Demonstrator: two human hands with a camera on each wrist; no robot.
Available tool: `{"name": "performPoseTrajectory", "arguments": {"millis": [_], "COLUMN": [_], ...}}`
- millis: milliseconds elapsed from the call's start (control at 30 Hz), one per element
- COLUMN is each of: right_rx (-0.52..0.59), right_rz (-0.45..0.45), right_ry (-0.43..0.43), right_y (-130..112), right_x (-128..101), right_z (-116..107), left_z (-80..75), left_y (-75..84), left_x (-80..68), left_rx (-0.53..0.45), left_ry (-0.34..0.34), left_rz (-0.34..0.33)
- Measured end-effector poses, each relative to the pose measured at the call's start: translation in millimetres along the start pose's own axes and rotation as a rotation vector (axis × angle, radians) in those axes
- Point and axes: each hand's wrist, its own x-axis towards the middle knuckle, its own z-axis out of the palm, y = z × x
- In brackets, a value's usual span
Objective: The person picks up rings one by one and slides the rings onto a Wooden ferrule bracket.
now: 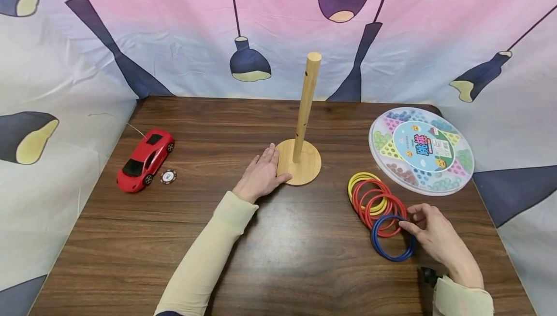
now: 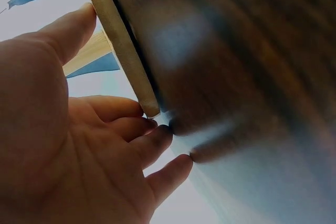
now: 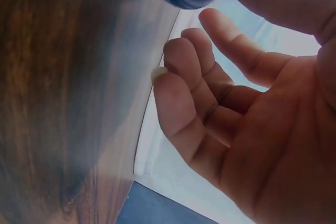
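Observation:
A wooden ring-toss stand, a round base with an upright post, stands near the table's middle. My left hand touches the base's left edge, fingers fairly straight and thumb at the front rim. In the left wrist view the thumb and forefinger meet the base's edge, other fingertips low at the table. To the right lie overlapping toss rings: yellow rings, red rings and blue rings. My right hand is at their right side, thumb at the blue rings, fingers loosely bent and apart from the thumb.
A round Chinese checkers box lies at the back right, just behind the rings. On the left are a red toy car with a thin antenna and a poker chip. A printed cloth hangs around the table.

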Motion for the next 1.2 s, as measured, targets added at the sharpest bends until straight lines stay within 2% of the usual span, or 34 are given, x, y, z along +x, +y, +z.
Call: {"name": "performPoseTrajectory", "arguments": {"millis": [400,600,1000,1200], "right_rx": [-0.027,-0.030,-0.033,-0.018], "right_rz": [0.043,0.017,-0.072,-0.113], "right_ry": [-0.047,-0.043,0.020,0.032], "right_y": [-4.0,-4.5,-5.6,-10.3], "right_x": [-1.9,-3.4,-4.4,-4.1], "right_z": [-2.4,-2.5,-0.9,-8.2], "left_z": [-0.2,-0.5,0.0,-0.6], "left_y": [-0.5,-0.2,-0.3,-0.5], "left_x": [-0.4,-0.7,-0.8,-1.3], "left_rx": [-0.005,-0.024,-0.028,-0.015], "left_ry": [-0.012,-0.016,-0.019,-0.006], "left_rz": [-0.007,-0.005,-0.011,-0.001]}}
